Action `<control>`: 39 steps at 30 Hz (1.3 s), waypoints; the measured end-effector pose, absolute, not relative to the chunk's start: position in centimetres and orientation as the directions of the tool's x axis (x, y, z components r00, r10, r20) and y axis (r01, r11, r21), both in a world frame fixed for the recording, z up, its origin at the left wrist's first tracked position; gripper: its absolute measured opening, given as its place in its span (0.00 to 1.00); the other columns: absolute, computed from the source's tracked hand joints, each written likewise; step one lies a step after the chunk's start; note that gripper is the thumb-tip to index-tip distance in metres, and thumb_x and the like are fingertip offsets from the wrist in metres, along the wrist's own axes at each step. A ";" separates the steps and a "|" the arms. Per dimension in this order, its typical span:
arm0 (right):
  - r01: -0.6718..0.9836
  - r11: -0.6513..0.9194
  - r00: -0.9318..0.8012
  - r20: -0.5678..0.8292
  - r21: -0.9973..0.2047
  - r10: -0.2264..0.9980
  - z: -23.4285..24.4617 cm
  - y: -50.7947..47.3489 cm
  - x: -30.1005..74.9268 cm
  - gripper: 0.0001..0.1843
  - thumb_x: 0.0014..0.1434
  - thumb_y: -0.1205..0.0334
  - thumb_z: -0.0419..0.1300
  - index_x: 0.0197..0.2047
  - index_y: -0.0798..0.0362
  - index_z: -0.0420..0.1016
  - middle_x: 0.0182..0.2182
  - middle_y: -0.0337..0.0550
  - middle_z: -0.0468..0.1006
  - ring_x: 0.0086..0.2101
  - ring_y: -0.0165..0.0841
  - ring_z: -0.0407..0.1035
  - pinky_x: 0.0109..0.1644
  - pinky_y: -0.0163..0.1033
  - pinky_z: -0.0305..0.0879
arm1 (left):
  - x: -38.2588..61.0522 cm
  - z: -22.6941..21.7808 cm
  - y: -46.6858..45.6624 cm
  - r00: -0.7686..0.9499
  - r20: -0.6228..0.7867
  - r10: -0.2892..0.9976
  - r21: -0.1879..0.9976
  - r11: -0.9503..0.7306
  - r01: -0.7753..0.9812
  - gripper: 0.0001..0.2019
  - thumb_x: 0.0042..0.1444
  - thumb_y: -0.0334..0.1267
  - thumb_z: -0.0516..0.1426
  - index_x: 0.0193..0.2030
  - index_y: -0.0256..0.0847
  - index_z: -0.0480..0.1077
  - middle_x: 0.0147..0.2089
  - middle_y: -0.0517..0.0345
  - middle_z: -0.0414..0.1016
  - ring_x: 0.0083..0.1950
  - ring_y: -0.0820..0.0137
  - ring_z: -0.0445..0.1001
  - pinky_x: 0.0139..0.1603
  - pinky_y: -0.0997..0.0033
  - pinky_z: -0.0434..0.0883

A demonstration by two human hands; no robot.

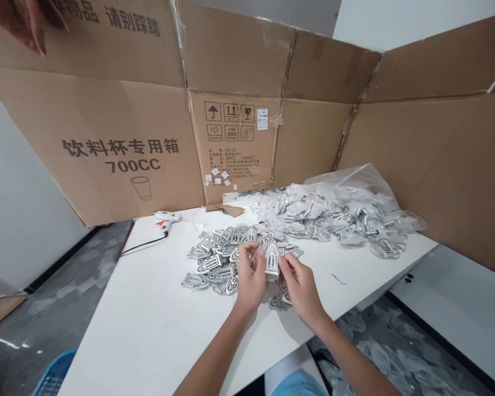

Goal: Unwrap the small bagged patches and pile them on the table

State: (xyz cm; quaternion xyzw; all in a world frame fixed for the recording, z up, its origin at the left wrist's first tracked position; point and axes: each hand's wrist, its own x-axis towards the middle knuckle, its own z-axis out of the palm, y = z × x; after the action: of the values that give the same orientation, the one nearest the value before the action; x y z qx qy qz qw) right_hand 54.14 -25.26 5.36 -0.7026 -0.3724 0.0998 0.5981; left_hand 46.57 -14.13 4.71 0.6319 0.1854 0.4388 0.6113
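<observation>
Both my hands meet over the white table point(157, 319), just in front of a pile of small silver arch-shaped metal pieces point(220, 256). My left hand point(249, 280) and my right hand point(299, 286) pinch one such piece in a clear plastic sleeve point(271, 258) between thumbs and fingers, holding it upright above the pile. More loose pieces lie under my right hand.
A heap of pieces in clear plastic bags point(338, 217) lies at the back right of the table. A white glue gun point(167, 218) with a black cord rests at the back left. Flattened cardboard boxes point(119, 137) wall in the table. A blue basket point(51, 377) stands on the floor.
</observation>
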 end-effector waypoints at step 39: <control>0.063 0.109 0.357 0.124 -0.992 0.926 13.9 -23.9 58.3 0.23 0.65 0.42 0.66 0.28 0.49 0.66 0.20 0.29 0.64 0.17 0.22 0.54 0.19 0.33 0.46 | 45.5 7.0 -13.5 0.939 -0.081 0.335 0.621 0.754 -0.215 0.18 0.65 0.49 0.64 0.50 0.35 0.78 0.41 0.50 0.80 0.32 0.71 0.80 0.19 0.81 0.74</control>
State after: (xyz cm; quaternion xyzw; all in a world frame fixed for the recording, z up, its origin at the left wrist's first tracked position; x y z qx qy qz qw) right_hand 58.29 -23.89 13.86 -0.5628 -0.4392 0.3588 0.6014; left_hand 45.53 -13.47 7.01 0.3185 0.0940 0.1476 0.9316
